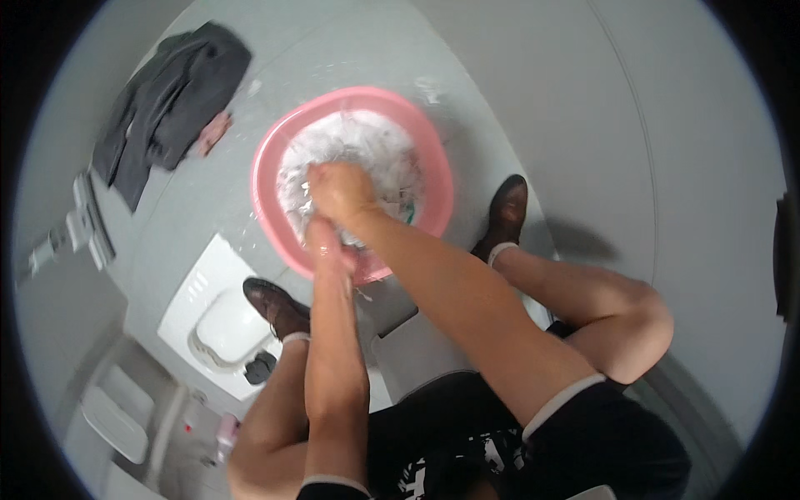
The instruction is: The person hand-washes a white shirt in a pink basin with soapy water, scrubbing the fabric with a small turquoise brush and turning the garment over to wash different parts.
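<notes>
A round pink basin (267,179) stands on the floor, holding foamy water and white wet cloth (392,154) under the suds. Both my hands are over its left part, close together. My right hand (342,190) is closed like a fist, its knuckles toward the far left; whatever it grips is hidden. Just nearer to me is my left hand (325,237), wet and smeared by motion, so its fingers cannot be made out. A small green patch (408,207) shows in the water at the basin's right side.
Dark grey clothing (179,100) and a small pink cloth (215,133) lie on the tiles at the far left. A squat toilet (229,325) is set in the floor beside my left shoe (275,307). A squeegee-like tool (87,225) stands left. A grey wall (583,125) rises at right.
</notes>
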`<state>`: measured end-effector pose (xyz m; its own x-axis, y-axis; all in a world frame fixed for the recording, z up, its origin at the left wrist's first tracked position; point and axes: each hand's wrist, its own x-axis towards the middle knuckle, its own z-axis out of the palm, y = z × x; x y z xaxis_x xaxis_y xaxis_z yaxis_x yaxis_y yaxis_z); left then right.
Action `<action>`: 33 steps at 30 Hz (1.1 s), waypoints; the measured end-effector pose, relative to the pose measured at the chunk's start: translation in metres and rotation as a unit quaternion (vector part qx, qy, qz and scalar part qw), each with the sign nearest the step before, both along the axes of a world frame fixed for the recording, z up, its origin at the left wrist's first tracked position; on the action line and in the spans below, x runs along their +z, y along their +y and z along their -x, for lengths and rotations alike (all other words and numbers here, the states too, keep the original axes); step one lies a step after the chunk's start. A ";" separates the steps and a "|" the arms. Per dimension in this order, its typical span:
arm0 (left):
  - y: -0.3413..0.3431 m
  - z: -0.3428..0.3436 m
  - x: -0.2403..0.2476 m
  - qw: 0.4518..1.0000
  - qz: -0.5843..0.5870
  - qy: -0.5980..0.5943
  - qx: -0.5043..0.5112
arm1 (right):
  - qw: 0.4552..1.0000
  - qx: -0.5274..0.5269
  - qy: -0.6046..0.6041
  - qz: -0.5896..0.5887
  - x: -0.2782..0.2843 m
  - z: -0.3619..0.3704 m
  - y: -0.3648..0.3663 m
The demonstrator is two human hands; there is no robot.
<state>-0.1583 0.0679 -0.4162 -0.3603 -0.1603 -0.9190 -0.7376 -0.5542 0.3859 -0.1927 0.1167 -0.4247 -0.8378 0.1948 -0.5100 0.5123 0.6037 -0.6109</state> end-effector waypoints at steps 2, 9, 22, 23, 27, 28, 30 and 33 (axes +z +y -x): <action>-0.056 0.004 -0.050 0.986 -0.088 0.126 -0.059 | 0.993 0.017 0.113 0.039 0.001 -0.017 -0.027; -0.019 0.004 -0.034 0.987 -0.105 0.074 -0.092 | 0.998 0.046 0.026 -0.042 -0.048 0.003 0.049; -0.112 0.031 0.038 0.578 0.233 0.316 -0.715 | 0.925 0.305 -0.162 0.160 0.124 0.022 0.136; -0.117 0.027 0.035 0.562 0.227 0.283 -0.743 | 0.931 0.285 -0.127 0.191 0.136 0.025 0.141; -0.115 0.023 0.027 0.640 0.241 0.213 -0.698 | 0.928 0.180 -0.094 0.311 0.143 0.032 0.157; -0.123 0.022 0.025 0.659 0.246 0.220 -0.675 | 0.919 0.149 -0.113 0.347 0.133 0.032 0.157; -0.129 0.025 0.019 0.695 0.244 0.249 -0.629 | 0.924 0.136 -0.143 0.326 0.105 0.027 0.174; -0.131 0.041 0.042 0.616 0.280 0.264 -0.688 | 0.927 0.240 -0.171 0.231 0.058 0.005 0.172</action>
<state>-0.1994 -0.0632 -0.3737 -0.7339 0.3917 -0.5550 -0.0505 0.7833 0.6196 -0.1974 0.2884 -0.3665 -0.5452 -0.4648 -0.6976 0.4633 0.5264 -0.7129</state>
